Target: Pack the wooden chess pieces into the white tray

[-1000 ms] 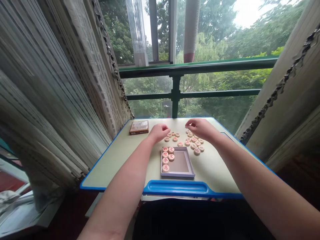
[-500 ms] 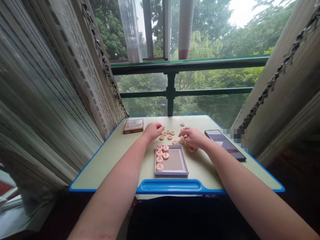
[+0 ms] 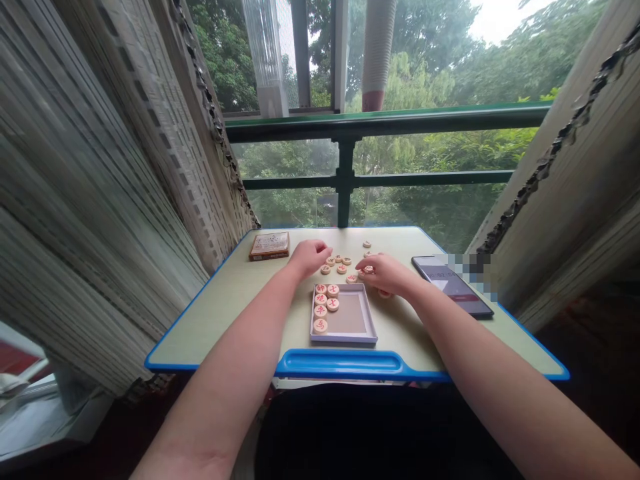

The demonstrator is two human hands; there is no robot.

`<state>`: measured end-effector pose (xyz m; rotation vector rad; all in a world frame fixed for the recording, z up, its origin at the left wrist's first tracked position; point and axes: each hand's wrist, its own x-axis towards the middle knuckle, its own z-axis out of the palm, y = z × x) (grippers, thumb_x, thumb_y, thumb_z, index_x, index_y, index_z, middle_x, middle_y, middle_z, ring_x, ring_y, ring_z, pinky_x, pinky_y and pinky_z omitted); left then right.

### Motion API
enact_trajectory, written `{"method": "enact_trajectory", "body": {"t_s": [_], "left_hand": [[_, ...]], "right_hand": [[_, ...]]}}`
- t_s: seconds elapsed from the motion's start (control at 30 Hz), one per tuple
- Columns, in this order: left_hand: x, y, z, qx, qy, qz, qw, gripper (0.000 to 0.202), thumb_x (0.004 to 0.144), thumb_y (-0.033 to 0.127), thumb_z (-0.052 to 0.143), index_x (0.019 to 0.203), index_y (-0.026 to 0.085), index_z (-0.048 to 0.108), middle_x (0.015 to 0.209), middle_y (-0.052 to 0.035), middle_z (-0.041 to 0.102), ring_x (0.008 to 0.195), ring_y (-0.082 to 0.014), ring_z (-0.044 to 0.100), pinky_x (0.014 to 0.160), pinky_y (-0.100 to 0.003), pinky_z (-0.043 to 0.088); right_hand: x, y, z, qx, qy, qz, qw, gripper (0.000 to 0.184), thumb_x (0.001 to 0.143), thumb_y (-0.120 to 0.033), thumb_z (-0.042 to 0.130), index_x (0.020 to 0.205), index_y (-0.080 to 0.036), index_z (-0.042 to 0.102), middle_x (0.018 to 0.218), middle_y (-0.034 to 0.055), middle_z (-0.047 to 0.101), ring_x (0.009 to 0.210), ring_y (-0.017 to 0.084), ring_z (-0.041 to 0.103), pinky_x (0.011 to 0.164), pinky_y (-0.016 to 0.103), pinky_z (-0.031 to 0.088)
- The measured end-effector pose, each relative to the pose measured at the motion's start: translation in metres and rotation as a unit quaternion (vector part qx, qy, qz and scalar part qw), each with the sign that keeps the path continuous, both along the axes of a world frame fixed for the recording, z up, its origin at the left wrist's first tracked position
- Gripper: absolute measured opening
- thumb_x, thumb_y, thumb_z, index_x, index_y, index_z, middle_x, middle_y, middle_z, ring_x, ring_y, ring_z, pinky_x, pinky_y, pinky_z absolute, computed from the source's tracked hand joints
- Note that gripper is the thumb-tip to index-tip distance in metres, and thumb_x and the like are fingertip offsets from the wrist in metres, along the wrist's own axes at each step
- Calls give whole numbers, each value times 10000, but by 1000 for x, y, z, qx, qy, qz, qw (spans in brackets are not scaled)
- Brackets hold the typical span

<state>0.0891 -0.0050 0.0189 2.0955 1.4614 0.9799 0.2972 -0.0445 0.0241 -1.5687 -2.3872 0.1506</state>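
Note:
My left hand (image 3: 309, 258) hovers at the left of the loose pieces, its fingers curled together; whatever they hold, if anything, is hidden. Over the right part of the group, my right hand (image 3: 387, 272) has its fingers bent but apart, touching or just above a Chinese chess piece (image 3: 369, 270). Several round wooden pieces lie between the hands, among them a red-marked piece (image 3: 342, 269) and a dark-marked piece (image 3: 325, 270). Nearer to me sits a shallow open box tray (image 3: 373, 320). Red-marked pieces (image 3: 321, 326) fill its left column, and two more stand beside them at the top.
A closed brown box (image 3: 269, 246) rests at the table's back left. On the right lies a phone (image 3: 457, 287) with its screen lit. The table (image 3: 220, 320) has a blue rim and a blue front groove (image 3: 342, 363). A green railing (image 3: 390, 123) and curtains stand beyond.
The view has shifted slightly. My right hand's fingers have closed in a little over the pieces. My left hand stays nearly where it was, and the tray's pieces are unchanged.

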Motion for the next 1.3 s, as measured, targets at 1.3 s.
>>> {"method": "enact_trajectory", "body": {"t_s": [1.3], "left_hand": [[-3, 6, -5, -26, -40, -1, 999, 252, 721, 372, 511, 654, 154, 617, 531, -2, 593, 530, -121, 529, 544, -240, 375]], "right_hand": [[-8, -4, -2, 27, 169, -12, 985, 113, 736, -258, 588, 786, -187, 661, 753, 32, 676, 691, 144, 616, 645, 243, 467]]}}
